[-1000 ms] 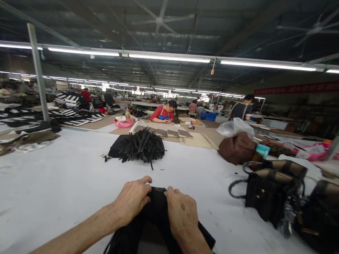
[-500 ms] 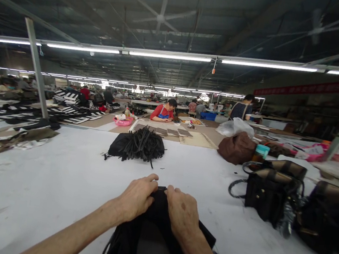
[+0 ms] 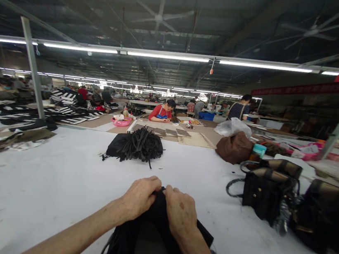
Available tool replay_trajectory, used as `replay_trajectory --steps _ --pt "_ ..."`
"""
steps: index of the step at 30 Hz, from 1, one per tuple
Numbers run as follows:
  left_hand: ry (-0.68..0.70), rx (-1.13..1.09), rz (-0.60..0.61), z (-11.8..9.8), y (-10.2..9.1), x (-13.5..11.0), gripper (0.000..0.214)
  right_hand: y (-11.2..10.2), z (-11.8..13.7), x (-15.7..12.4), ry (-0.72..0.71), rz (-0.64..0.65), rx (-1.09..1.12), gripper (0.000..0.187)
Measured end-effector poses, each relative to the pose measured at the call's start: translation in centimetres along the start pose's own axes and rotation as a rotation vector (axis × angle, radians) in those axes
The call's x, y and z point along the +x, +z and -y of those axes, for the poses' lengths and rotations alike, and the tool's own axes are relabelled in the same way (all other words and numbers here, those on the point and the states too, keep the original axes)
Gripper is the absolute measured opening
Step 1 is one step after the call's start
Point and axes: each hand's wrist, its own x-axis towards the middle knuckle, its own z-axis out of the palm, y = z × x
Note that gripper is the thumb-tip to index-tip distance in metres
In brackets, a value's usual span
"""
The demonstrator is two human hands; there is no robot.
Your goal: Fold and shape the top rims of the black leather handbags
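A black fabric bag (image 3: 124, 242) lies in front of me at the bottom of the view, its opening toward me. My left hand (image 3: 141, 196) pinches the bag's far edge with fingers curled in. Close beside it, my right hand (image 3: 180, 207) grips the same edge, thumb and fingertips pressed together. A small gap separates the two hands, where dark cloth shows. My forearms and hands cover part of the bag. Beyond them sits a bundle of black strips (image 3: 142, 144) on a folded black piece.
Several black handbags (image 3: 265, 193) with wrapped handles stand at the right on the white table (image 3: 64, 188). Behind them are a brown bag (image 3: 234, 147) and a teal-lidded jar (image 3: 258, 152). A person in red (image 3: 161, 111) sits across; olive cloth (image 3: 19, 140) lies left.
My left fingers have curled in closer on the bag's edge; the raised forefinger has come down. The view has shifted slightly, and both hands stay at the same edge.
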Motion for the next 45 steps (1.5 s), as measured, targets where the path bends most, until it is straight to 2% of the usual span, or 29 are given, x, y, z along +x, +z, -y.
replay_trajectory --steps 3,8,14,20,25,31,36,41,45 --pt "0.022 -0.024 0.003 0.2 0.2 0.1 0.024 0.0 0.0 0.0 0.005 0.006 -0.002 0.020" --pt "-0.025 -0.038 -0.021 0.5 0.5 -0.1 0.022 0.3 0.0 -0.1 0.011 0.000 0.000 0.022" --pt "-0.012 -0.036 0.057 -0.1 0.4 -0.5 0.023 0.4 -0.4 0.1 0.029 0.031 0.015 0.021" --pt "0.118 -0.002 -0.066 -1.0 -0.6 -0.7 0.023 0.3 -0.5 0.0 0.024 0.011 0.012 0.022" --pt "0.031 -0.067 -0.040 -1.0 -1.0 -0.7 0.023 0.1 -0.1 -0.1 0.022 0.012 0.017 0.023" --pt "0.066 -0.088 -0.046 -0.6 -0.7 -1.0 0.021 0.2 0.0 -0.1 0.020 0.001 0.015 0.020" --pt "-0.012 0.008 -0.067 -0.8 -0.7 -0.8 0.020 0.2 0.1 -0.2 0.021 -0.001 0.018 0.020" --pt "0.035 0.260 0.068 -1.7 -1.3 0.5 0.003 -0.3 0.2 -0.2 0.013 0.007 0.012 0.019" --pt "0.014 0.340 0.095 -2.0 -1.3 0.9 0.009 -0.6 0.2 -0.3 0.008 0.012 0.027 0.020"
